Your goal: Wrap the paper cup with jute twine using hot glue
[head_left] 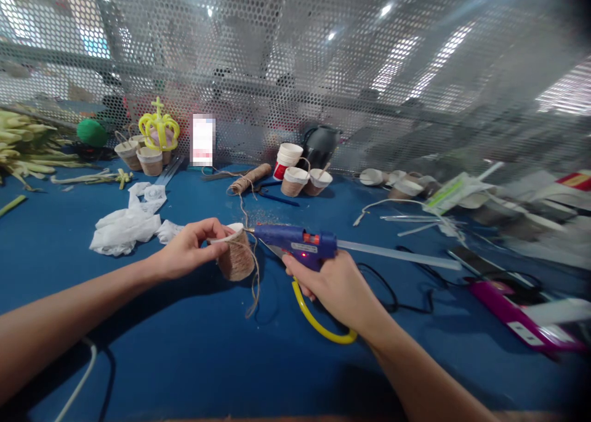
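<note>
My left hand (191, 248) grips a small paper cup wrapped in jute twine (236, 257), held just above the blue table (194, 342). A loose end of twine (253, 286) hangs down from the cup. My right hand (335, 286) is closed round the handle of a blue hot glue gun (295, 242). Its nozzle points left and touches the cup's rim. A clear glue stick (397, 254) sticks out of the gun's back. A yellow loop, apparently a scissor handle (318, 323), shows under my right hand.
A twine spool (249, 179) and several twine-wrapped cups (300, 181) stand at the back. White crumpled plastic (127, 222) lies left, near a yellow crown (158, 130). A magenta tool (517, 314) and black cables (392, 286) lie right. A perforated metal screen (323, 71) closes the far edge.
</note>
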### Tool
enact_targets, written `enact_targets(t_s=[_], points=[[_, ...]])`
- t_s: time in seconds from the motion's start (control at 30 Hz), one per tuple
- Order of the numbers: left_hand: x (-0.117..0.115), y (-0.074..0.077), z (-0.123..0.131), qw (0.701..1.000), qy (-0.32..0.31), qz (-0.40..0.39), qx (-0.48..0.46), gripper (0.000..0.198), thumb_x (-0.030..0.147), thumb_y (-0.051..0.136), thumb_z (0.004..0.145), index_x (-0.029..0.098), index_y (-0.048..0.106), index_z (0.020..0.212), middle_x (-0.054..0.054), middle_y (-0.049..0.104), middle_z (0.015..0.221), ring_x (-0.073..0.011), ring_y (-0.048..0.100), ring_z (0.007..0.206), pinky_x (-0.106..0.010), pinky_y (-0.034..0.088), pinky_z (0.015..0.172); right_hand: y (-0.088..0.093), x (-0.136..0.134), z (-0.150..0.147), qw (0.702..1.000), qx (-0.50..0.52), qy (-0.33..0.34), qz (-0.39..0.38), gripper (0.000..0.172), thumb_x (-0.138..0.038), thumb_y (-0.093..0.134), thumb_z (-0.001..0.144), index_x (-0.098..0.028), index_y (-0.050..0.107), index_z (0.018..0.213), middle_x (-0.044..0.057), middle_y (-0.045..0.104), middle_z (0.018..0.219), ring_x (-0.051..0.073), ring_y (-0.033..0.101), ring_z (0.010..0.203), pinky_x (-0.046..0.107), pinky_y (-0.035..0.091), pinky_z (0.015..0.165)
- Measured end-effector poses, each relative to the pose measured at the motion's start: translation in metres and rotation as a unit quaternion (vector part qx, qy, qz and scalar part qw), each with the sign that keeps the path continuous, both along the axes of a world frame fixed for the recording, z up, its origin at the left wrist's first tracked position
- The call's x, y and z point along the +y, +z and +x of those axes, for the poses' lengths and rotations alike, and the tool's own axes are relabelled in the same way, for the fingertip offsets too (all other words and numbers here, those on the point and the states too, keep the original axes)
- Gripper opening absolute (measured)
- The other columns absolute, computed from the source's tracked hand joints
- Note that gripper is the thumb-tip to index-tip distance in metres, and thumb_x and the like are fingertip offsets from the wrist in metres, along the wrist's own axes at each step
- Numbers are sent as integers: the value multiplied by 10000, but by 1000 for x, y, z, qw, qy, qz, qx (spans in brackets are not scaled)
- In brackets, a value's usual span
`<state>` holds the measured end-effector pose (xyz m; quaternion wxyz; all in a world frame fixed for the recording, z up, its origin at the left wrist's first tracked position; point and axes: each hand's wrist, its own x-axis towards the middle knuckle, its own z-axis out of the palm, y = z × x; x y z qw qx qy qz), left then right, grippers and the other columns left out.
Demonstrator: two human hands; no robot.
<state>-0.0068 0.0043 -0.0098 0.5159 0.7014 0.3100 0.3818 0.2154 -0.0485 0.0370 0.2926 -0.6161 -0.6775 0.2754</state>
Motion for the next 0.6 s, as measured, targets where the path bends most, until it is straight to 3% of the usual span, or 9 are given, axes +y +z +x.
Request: enact_targets(t_s=[0.6], points=[[0,1,0,1000,3,0,10,196,296,532,785,132,462,703,-107,607,967,-202,563,924,-342,428,790,-2,0,1,1000,3,-8,6,275,-320,544,721,-196,453,492,-37,475,369,111,491,361,235,427,429]])
